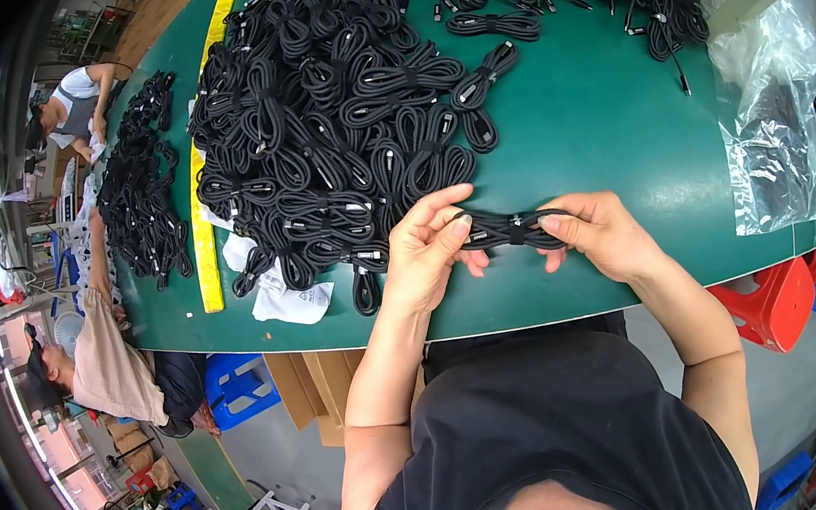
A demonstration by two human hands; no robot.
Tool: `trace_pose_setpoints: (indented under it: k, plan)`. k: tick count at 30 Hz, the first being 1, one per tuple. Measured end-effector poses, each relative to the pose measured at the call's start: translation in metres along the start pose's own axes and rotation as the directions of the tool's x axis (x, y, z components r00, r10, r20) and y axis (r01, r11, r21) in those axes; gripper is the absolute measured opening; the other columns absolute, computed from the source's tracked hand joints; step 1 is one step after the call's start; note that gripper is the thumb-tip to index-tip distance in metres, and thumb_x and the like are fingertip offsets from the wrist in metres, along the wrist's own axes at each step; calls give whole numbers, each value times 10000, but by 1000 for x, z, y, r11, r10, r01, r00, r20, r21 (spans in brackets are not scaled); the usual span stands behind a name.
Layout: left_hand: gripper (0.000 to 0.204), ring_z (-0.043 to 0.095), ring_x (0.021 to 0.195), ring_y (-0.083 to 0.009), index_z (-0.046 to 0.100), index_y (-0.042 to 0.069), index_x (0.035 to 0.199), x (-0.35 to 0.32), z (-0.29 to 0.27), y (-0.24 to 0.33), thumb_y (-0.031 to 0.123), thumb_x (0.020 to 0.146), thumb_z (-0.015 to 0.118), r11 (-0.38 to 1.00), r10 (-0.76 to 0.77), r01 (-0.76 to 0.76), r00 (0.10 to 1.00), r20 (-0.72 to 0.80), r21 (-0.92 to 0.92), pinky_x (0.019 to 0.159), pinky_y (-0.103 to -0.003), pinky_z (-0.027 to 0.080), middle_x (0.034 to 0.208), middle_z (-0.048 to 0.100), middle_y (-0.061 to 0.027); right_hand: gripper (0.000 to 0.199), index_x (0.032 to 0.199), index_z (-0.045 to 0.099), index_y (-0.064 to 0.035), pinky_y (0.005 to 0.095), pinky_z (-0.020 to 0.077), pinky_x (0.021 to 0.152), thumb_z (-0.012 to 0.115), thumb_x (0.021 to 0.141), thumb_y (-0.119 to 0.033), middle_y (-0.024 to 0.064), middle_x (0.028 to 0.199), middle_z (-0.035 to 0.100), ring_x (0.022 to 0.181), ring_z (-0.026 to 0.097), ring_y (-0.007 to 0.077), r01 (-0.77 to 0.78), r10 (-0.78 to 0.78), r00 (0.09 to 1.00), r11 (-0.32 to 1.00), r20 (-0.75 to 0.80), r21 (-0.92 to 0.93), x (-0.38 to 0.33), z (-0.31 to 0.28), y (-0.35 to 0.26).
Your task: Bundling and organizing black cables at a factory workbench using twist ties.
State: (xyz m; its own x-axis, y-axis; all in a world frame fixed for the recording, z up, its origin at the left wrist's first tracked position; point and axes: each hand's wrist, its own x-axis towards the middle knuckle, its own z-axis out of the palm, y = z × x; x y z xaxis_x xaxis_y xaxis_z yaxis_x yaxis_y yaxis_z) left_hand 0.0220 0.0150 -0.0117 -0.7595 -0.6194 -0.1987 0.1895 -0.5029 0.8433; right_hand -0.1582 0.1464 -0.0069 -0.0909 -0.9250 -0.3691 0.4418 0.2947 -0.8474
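Between my two hands, above the near edge of the green table, is a coiled black cable bundled at its middle. My left hand pinches its left end between thumb and fingers. The right end is gripped by my right hand, thumb on top. A small silvery connector shows near the bundle's middle. Just left of my left hand lies a large heap of similar coiled black cables, many with metal plug ends showing.
A yellow strip separates the heap from more cables. White paper pieces lie at the near edge. A clear plastic bag is at right, beside a red stool. Two other people are along the left side.
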Motion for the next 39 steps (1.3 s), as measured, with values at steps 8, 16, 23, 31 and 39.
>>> trace_pose_setpoints:
  k: [8,16,23,31,39]
  plan:
    - [183,645,660,-257,532,-23,1010,3,-7,-3,112,887,514,999,-4,3,1000,-22,-35,590,-345,551,821,625,-151,255,1084,546,29,223,478,586,541,878,-121,65,838,615,608,601,124,87,-103,982,991,-159,-106,12,-3,-13]
    - [139,616,592,-219,527,1,986,23,14,15,66,864,536,999,39,-39,999,-15,-20,560,-326,534,796,605,-86,216,1009,588,43,224,480,525,537,858,-103,81,794,622,587,600,120,258,-281,955,944,-90,-207,23,-13,-50]
    - [251,599,596,-163,511,-11,1092,59,21,28,154,903,506,962,244,-234,968,-63,139,541,-270,509,815,600,-89,266,1048,567,29,222,480,540,542,882,-177,67,810,621,580,599,124,343,-352,931,934,-99,-97,53,-22,-53]
    - [269,594,622,-153,545,-33,1102,73,17,25,82,859,566,910,186,-173,983,1,376,566,-251,504,874,604,-83,252,1044,576,27,229,491,584,581,853,-138,56,827,630,625,610,111,319,-346,929,929,-131,-188,48,-29,-54]
    - [211,589,634,-143,580,-53,1036,70,26,21,72,869,546,865,357,-327,934,-9,380,569,-250,525,834,511,-37,167,903,596,-19,370,495,546,637,772,-113,150,720,598,621,600,306,372,-904,428,189,-12,-909,58,-11,-44]
